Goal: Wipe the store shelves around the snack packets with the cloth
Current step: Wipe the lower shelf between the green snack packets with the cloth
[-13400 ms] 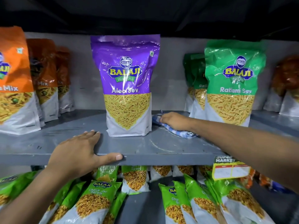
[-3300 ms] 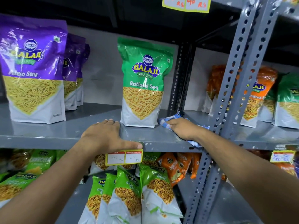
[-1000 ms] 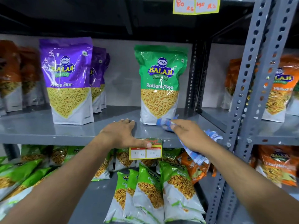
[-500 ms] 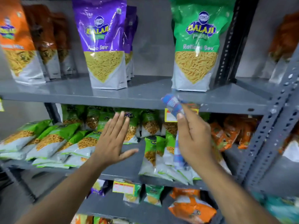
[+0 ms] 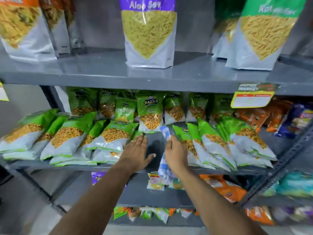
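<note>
Both hands are at the middle shelf (image 5: 153, 150), in the bare gap between two banks of green snack packets; the judgement is that the wiping of this level is about to begin, the cloth not yet being pressed to the metal. To the left of the left hand (image 5: 135, 154) lie the overlapping green packets (image 5: 67, 138), slumped forward toward the shelf lip, the nearest of them touching or just under the fingertips (blur prevents a firmer reading). The left hand itself is flat and spread wide, palm down, holding nothing, at the left edge of the gap. Between the two hands is the open strip of grey shelf, the only bare surface reachable without shifting stock. The right hand (image 5: 176, 153) has its grip closed on the blue-and-white checked cloth (image 5: 165, 164), which is pinched near its top end; one end stands up above the fingers and the rest hangs below the hand, past the shelf edge. To the right of that grip the second bank of green packets (image 5: 225, 146) leans close by, the nearest just beside the knuckles. Behind the gap an upright green packet (image 5: 149, 114) closes off the back. The next move calls for the cloth to be bunched under the palm and laid down flat, then drawn along the strip, while the left hand holds back or nudges the left bank aside. The packets look light and slippery and are likely to slide if brushed.
</note>
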Demonstrator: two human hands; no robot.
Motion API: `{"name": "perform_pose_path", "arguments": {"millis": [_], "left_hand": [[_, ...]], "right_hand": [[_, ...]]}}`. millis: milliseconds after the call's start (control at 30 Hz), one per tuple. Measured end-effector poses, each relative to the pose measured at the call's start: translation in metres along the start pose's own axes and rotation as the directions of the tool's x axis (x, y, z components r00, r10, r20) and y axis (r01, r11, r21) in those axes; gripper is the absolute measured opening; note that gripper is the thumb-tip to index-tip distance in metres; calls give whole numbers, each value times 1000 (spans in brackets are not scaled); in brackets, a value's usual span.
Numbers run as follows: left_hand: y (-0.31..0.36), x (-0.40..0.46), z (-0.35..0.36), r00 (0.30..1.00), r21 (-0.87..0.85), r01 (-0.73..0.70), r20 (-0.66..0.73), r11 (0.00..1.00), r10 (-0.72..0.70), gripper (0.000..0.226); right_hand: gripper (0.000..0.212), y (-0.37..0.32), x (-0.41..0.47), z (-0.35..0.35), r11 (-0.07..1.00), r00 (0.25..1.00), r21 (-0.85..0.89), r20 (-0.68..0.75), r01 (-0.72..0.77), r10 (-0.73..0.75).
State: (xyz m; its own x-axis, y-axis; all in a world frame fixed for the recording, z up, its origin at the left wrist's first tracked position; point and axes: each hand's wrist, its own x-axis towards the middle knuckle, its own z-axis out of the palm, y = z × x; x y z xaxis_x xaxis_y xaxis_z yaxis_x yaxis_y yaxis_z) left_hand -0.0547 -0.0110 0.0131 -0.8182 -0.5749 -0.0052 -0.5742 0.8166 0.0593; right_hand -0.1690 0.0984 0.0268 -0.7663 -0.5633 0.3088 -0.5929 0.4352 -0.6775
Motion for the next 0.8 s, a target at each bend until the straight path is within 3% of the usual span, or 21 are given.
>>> {"name": "perform_pose_path", "arguments": {"millis": [167,233,333,533,667,800], "left_hand": [[-7,32,33,998,-34,11,65,999,-9,75],[-10,46,46,995,-40,34,94,999,-30,71],[-10,60,62,983,-59,80,169,995,-69,65],[-3,77,84,980,-86,91,185,992,-74,63],[-8,84,94,979,-126,90,196,988,-64,76],[-8,88,93,965,-114,124,246,986,-92,64]], "right_hand": [[29,20,42,60,961,996,-270,74,58,-39],[42,41,54,94,941,979,-305,178,147,-95],[66,65,56,126,896,923,-392,383,209,-48],[58,81,71,122,852,865,-412,494,322,-89],[60,91,70,122,857,855,-410,514,313,-67],[57,91,73,124,854,842,-415,537,313,-48]]}}
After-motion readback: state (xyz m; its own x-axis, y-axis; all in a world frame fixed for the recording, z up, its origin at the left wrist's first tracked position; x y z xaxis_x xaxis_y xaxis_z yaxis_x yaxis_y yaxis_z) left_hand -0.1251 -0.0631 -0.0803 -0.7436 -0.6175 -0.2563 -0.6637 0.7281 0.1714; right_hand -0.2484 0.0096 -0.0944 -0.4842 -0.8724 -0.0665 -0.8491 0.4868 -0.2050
